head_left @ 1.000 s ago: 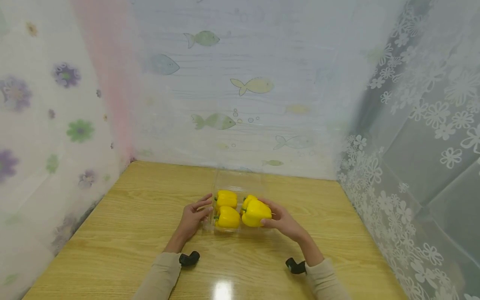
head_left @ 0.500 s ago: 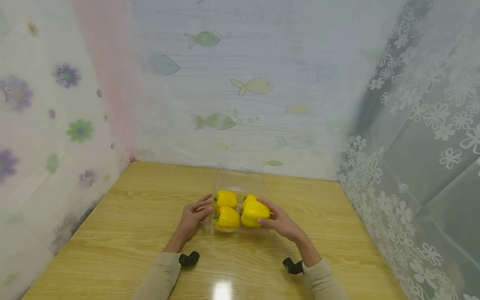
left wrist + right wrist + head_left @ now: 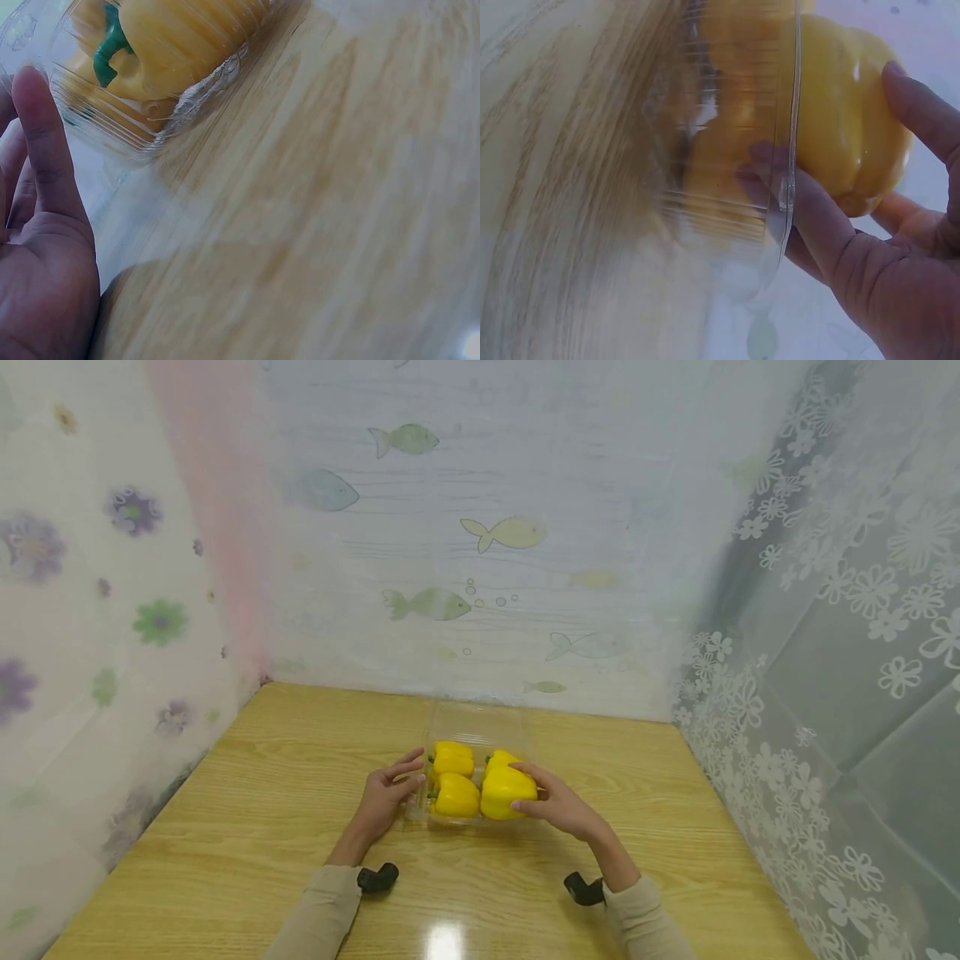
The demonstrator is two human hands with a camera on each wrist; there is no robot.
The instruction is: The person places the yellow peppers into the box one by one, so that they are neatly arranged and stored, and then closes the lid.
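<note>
A clear plastic clamshell box holds yellow bell peppers. Two of them, a back pepper and a front pepper, fill its left side, green stems pointing left. Another pepper sits at the back right, partly hidden. My right hand grips one more yellow bell pepper at the front right; in the right wrist view it bulges above the box rim, and some fingers reach inside the wall. My left hand stands at the box's left side with fingers extended, a fingertip right at the plastic.
The box's transparent lid stands raised behind the peppers. Beneath lies a wood-grain table, bounded by a fish-print curtain at the back and flowered sheets at both sides. Black camera mounts sit at both wrists.
My right hand has moved slightly left with its pepper, which is now lower in the box's front right part. My left hand and the other peppers have stayed put.
</note>
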